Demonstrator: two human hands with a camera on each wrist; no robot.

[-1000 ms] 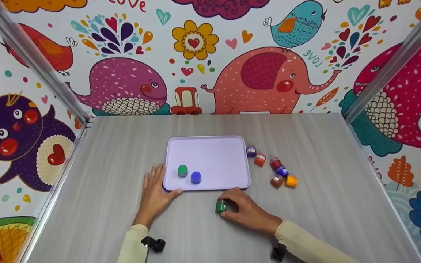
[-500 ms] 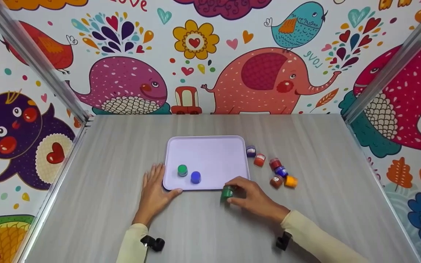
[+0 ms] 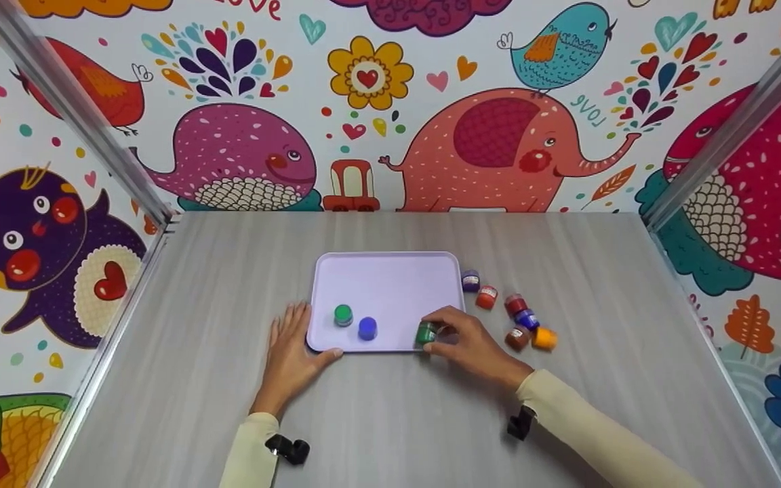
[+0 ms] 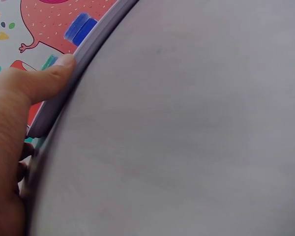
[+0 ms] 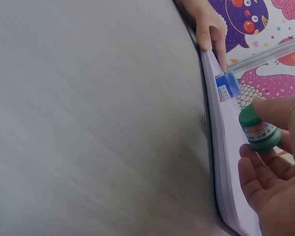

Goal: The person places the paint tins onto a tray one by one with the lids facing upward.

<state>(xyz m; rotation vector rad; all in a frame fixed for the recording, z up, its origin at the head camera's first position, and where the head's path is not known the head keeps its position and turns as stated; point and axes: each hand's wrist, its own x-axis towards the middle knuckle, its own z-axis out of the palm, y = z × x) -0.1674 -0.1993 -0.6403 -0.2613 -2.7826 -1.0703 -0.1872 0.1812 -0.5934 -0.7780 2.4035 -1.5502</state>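
Dark green jar (image 3: 426,333) pinched between thumb and fingertips of right hand (image 3: 472,347), at the tray's (image 3: 390,271) front right corner, just over the rim. In the right wrist view, same jar (image 5: 258,131) tilted, label showing, thumb on top and fingers (image 5: 265,162) curled beneath, lavender tray (image 5: 226,162) edge-on just below; whether the jar touches the tray surface cannot be told.

Inside the tray, near its front edge: light green jar (image 3: 343,315) toward the front left corner, blue jar (image 3: 367,328) just beside it to the right, both upright, well apart from the held jar. Blue jar (image 5: 227,85) also seen side-on from the right wrist.

Left hand (image 3: 292,354) flat on the table (image 3: 194,379) at the tray's front left corner, fingers straight and slightly spread along the left edge, thumb pressed against the front rim. Left wrist view: thumb (image 4: 44,81) against the tray (image 4: 64,93) rim.

Off the tray's right edge, on the table, a loose cluster: purple jar (image 3: 470,280) just beside the rim, orange-red jar (image 3: 487,296) next to it, then red jar (image 3: 514,303), dark blue jar (image 3: 526,318), brown jar (image 3: 516,337) and yellow jar (image 3: 544,338), several tipped on their sides.

Cream sleeves (image 3: 587,434) on both arms. Cartoon-animal wallpaper (image 3: 492,142) behind.
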